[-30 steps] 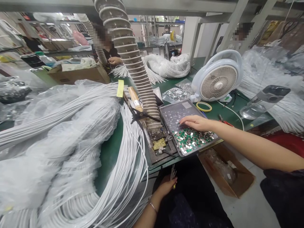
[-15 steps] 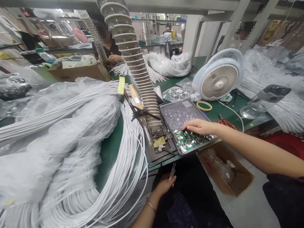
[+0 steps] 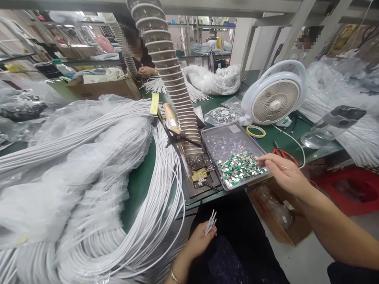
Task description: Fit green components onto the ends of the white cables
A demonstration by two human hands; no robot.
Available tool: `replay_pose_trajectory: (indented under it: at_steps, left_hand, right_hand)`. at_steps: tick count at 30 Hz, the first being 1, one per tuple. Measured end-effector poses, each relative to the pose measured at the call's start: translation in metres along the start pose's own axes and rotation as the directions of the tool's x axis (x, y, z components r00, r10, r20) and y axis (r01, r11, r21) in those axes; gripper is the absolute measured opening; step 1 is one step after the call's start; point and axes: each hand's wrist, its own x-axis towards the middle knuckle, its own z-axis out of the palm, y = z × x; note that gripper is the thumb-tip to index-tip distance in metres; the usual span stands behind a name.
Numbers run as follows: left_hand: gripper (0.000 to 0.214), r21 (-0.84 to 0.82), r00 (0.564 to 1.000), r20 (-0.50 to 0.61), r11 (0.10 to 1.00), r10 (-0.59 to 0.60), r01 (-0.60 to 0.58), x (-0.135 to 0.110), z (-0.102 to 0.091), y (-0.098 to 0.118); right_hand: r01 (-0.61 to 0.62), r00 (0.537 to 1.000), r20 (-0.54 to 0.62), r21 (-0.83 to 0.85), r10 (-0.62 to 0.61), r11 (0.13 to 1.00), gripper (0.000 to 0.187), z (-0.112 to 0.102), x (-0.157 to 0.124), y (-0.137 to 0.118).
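My left hand (image 3: 199, 239), low over my lap, is closed around several white cables (image 3: 211, 223), their ends sticking up past the fingers. To the right of the grey tray (image 3: 248, 186), my right hand (image 3: 286, 173) pinches a thin wire (image 3: 282, 166) that looks like solder; it trails over the hand towards the wrist. The fingertips are at the tray's right rim. Small green and silver circuit boards (image 3: 239, 167) fill the tray's near half in a loose heap. A yellow sponge (image 3: 199, 174) and a wooden-handled tool in a black clamp (image 3: 177, 138) stand left of the tray.
A ribbed exhaust hose (image 3: 174, 75) comes down behind the sponge. Bundled white cables (image 3: 154, 205) cover the left bench. A fan (image 3: 274, 98), yellow tape roll (image 3: 256, 131) and red-handled pliers (image 3: 284, 154) lie right. A cardboard box (image 3: 293, 225) sits below. A co-worker's hand (image 3: 147, 71) shows behind.
My right hand has drawn back from over the circuit boards to the tray's right rim, uncovering the heap. My left hand has shifted slightly down and left, still gripping the cables.
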Motion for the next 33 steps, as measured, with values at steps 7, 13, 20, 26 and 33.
replay_pose_trajectory:
  at_steps: [7,13,20,26,33]
  left_hand:
    - [0.052,-0.275,0.993,-0.043,0.954,0.112,-0.119,-0.018,0.002,0.024]
    - [0.046,-0.634,0.947,-0.192,0.704,0.258,-0.32,-0.039,-0.009,0.057]
    - [0.024,-0.71,0.895,-0.299,0.55,0.331,-0.44,-0.048,-0.018,0.098]
    - [0.026,-0.63,0.87,-0.436,0.611,0.231,-0.478,-0.043,-0.014,0.104]
    - [0.031,-0.582,0.872,-0.465,0.691,0.15,-0.429,-0.043,-0.013,0.103]
  right_hand:
    - [0.198,0.977,0.128,-0.275,-0.168,0.941,0.019,0.029,0.032,0.027]
    - [0.199,0.96,0.263,-0.424,-0.09,0.883,0.02,0.038,0.044,0.032]
    - [0.198,0.958,0.278,-0.437,-0.078,0.877,0.014,0.042,0.049,0.037]
    - [0.269,0.951,0.255,-0.414,-0.173,0.87,0.011,0.043,0.043,0.029]
    - [0.271,0.962,0.05,-0.201,-0.267,0.941,0.008,0.056,0.013,-0.016]
